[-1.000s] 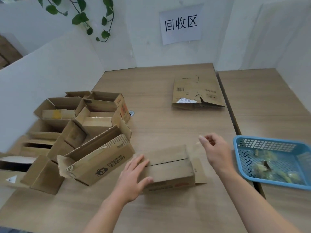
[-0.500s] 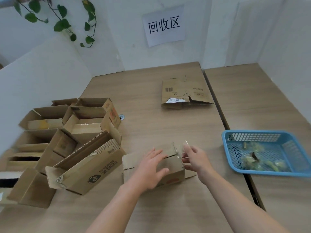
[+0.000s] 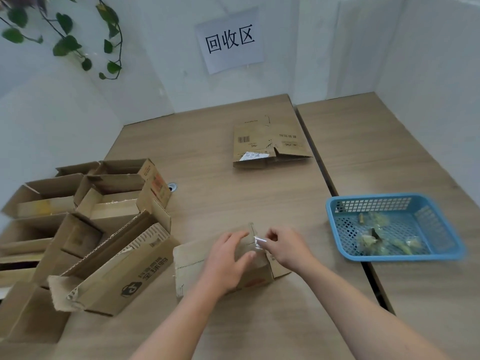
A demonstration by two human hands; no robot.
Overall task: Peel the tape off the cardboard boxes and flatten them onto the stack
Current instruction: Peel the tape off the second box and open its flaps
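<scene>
Left grip [image 3: 228, 261] lies flat on top of the small cardboard box [image 3: 191, 266], fingers straight and spread, pressing it onto the worktop [image 3: 233, 203] at near middle. Right grip [image 3: 285, 249] is closed in a pinch on a clear tape strip [image 3: 259, 241] at the box's top right edge, my thumb and forefinger on the shiny end. A bit of the strip stands up just behind my fingers. An end flap [image 3: 279, 268] sticks out on the box's right side. Just left of the box, a longer logo box [image 3: 130, 276] lies on its side, open. Behind and left of that is a cluster of open boxes [image 3: 109, 193], flaps up, packed together. To the right, apart from the box, a blue basket [image 3: 371, 199] sits mostly on the adjoining worktop, its left edge over the seam, with crumpled tape scraps [image 3: 374, 239] inside. Farther back, the flattened stack [image 3: 267, 144] lies flat, barcode and white label showing. On the back wall is a paper sign [image 3: 230, 40], and a trailing plant [image 3: 65, 45] hangs top left.
</scene>
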